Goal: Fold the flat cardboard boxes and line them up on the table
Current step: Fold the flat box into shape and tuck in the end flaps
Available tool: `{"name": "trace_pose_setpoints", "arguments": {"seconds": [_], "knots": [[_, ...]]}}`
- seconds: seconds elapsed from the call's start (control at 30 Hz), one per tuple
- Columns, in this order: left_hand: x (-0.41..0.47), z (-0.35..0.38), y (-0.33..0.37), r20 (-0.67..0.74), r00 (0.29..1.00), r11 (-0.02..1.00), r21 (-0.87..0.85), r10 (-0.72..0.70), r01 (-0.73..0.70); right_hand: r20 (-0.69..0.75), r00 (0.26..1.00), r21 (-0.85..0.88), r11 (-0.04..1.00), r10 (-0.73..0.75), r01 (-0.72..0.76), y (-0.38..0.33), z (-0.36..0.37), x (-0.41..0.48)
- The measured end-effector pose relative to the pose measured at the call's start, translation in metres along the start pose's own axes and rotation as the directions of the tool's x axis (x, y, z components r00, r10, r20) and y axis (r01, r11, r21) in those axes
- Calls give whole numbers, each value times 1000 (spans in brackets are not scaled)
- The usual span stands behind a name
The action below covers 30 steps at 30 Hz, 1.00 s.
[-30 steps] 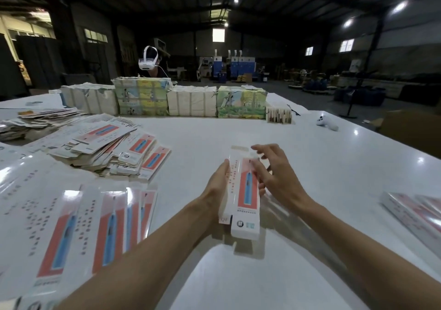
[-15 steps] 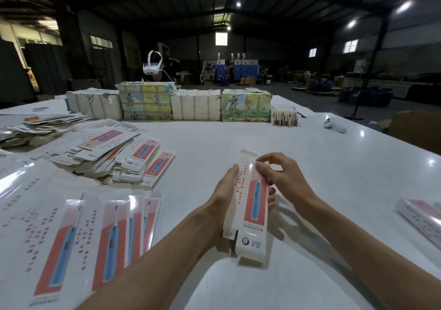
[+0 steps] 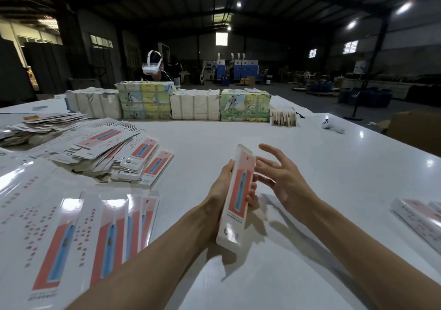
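Left grip (image 3: 218,197) clasps the box (image 3: 239,191) round its back; right grip (image 3: 284,181), fingers spread, perhaps brushes its right edge.

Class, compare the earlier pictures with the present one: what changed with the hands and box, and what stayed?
The right hand let go of the box at its upper edge; its fingers spread open beside it. The box has turned, showing mostly its red face. The left hand keeps its grip on it; the pile of flat boxes lies unchanged.

Left hand (image 3: 220,191) grips the box (image 3: 238,195); right hand (image 3: 284,178) spread.
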State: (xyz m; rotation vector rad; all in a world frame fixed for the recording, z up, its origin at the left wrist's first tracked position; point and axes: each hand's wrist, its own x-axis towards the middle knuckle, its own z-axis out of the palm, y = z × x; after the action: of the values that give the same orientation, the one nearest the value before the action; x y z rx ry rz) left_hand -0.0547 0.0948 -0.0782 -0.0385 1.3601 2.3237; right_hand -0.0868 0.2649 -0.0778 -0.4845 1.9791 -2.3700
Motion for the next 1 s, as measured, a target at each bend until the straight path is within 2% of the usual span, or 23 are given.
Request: {"name": "trace_pose_setpoints", "arguments": {"seconds": [0.17, 0.27, 0.4, 0.5, 0.6, 0.7, 0.77, 0.83, 0.93, 1.0], "knots": [[1, -9, 6, -43, 995, 994, -58, 93, -95, 13, 1000, -149, 989, -15, 17, 10, 10, -4], [1, -7, 9, 11, 992, 992, 3, 127, -127, 12, 1000, -110, 994, 12, -10, 12, 12, -5], [2, -9, 7, 66, 989, 991, 2, 131, -131, -14, 1000, -75, 997, -16, 15, 13, 16, -9], [3, -12, 0, -26, 981, 971, 151, 194, -188, -20, 999, -37, 999, -34, 33, 10, 15, -9], [11, -11, -7, -160, 916, 905, 287, 368, -313, -1, 999, -76, 996, -45, 45, 7, 11, -9], [13, -10, -12, -125, 853, 823, 366, 507, -436, 23, 999, -83, 995, -49, 50, 6, 8, -8], [13, -11, -11, -112, 831, 788, 406, 545, -462, 22, 999, -69, 996, -45, 47, 5, 7, -7], [11, -11, -9, -93, 843, 793, 408, 529, -453, 12, 999, -54, 998, -32, 32, 4, 5, -6], [7, -6, -8, -8, 935, 885, 326, 354, -333, 20, 1000, -30, 1000, -1, 2, 3, 1, -6], [5, -3, -11, 57, 951, 882, 361, 305, -304, 51, 999, 1, 1000, 10, -10, 3, -1, -7]]}}
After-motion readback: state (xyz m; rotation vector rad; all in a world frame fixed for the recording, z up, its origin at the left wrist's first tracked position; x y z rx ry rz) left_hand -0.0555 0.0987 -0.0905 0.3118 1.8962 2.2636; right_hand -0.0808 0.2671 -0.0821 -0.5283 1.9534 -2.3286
